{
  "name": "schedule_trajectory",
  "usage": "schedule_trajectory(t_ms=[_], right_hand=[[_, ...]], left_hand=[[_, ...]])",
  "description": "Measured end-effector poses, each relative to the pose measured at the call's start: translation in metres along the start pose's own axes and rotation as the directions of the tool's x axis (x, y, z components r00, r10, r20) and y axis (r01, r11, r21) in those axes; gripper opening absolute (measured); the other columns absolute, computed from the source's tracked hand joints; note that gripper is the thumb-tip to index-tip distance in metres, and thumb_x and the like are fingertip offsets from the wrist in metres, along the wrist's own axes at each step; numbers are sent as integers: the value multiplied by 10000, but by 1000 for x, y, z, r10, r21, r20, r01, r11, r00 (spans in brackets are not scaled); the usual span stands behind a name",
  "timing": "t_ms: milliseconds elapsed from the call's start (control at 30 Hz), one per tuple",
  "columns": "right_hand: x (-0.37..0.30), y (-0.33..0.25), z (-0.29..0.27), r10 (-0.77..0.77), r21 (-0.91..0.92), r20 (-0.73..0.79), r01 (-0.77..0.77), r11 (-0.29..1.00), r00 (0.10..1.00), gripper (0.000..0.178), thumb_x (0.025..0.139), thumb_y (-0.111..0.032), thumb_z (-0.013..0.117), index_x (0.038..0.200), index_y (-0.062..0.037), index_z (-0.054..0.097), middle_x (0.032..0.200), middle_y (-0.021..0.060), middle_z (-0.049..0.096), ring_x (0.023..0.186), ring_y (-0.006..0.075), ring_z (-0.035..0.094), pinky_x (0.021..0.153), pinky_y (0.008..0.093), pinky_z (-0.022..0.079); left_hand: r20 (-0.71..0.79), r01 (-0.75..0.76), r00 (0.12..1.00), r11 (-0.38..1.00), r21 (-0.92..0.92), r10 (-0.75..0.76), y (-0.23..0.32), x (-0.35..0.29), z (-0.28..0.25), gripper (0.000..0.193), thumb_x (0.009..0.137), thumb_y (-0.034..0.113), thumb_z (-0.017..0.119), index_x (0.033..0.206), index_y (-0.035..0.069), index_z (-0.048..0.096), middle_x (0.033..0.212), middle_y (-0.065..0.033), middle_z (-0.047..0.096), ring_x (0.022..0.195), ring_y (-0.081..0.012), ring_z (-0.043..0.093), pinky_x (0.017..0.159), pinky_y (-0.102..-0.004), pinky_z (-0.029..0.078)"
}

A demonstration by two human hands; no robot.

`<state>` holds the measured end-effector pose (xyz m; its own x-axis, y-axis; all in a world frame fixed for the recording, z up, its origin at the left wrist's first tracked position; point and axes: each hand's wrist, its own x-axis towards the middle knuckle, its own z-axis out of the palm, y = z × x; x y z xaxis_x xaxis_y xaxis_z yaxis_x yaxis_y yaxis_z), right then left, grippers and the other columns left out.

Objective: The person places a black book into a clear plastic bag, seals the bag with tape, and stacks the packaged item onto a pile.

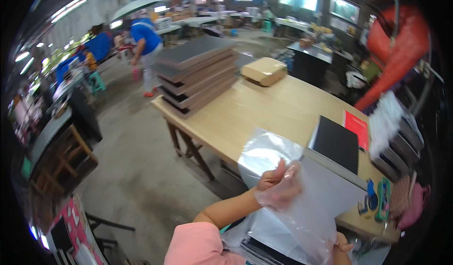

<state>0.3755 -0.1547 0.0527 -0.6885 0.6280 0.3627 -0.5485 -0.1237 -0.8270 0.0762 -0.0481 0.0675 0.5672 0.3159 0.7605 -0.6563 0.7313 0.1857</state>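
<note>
In front of me, a clear plastic bag [311,218] is stretched between my hands. My left hand [281,185] is closed on its upper part, the film bunched over the fingers. Lower down, by the bag's right edge, my right hand [343,243] has its fingers curled at the film, partly cut off by the picture's bottom. Beneath the film lie white and black flat pieces, blurred by the plastic. Just beyond, a thick black-topped slab [336,142] with pale edges rests on the table. Another sheet of clear film [269,151] hangs over the table's near edge.
On the wooden table [302,95] stand a stack of dark boards [196,74] and a tan box [264,70]. To the right are a red booklet [356,129], plastic-wrapped dark blocks [398,137], blue-handled scissors [372,195] and a green case [383,199]. A person in blue [144,38] stands further off.
</note>
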Motion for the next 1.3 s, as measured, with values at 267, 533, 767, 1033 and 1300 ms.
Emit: schedule_trajectory(t_ms=[267,533,767,1033,1300], right_hand=[[-24,-2,-29,-279,-12,-367,295,955,888,94,758,-19,601,772,-41,511,802,73,546,703,190,523,678,382,474],[29,-27,-34,-812,-850,-507,-324,416,288,181,702,86,500,838,16,596,823,46,498,733,122,485,622,152,407],[-26,-55,-12,-332,-549,-802,-394,737,497,121,770,-129,663,785,-35,588,788,57,564,647,120,517,577,229,411],[-111,51,-67,261,-125,-648,-438,890,716,371,827,-193,643,1121,30,605,1165,89,573,1063,193,515,947,305,374],[-124,133,-66,452,59,-812,-719,692,369,272,800,-159,639,1019,-1,612,947,79,598,841,144,543,766,261,424]], left_hand=[[-723,657,683,347,669,100,66,-25,8,426,809,264,664,1100,5,492,622,25,454,551,-82,467,511,-223,376],[-120,321,943,-943,91,309,18,29,40,544,650,85,711,1177,198,636,855,-66,465,529,-188,493,552,-340,447],[-916,917,399,1,399,42,53,0,23,211,789,226,682,936,77,654,869,-53,574,729,-153,554,573,-318,449],[-869,709,301,702,-71,-392,59,-133,-58,138,874,110,623,992,41,608,741,35,603,544,-19,559,446,-103,455],[-955,625,27,751,-214,-295,14,-265,-163,123,871,102,631,981,50,615,802,-27,630,693,-93,623,617,-178,535]])
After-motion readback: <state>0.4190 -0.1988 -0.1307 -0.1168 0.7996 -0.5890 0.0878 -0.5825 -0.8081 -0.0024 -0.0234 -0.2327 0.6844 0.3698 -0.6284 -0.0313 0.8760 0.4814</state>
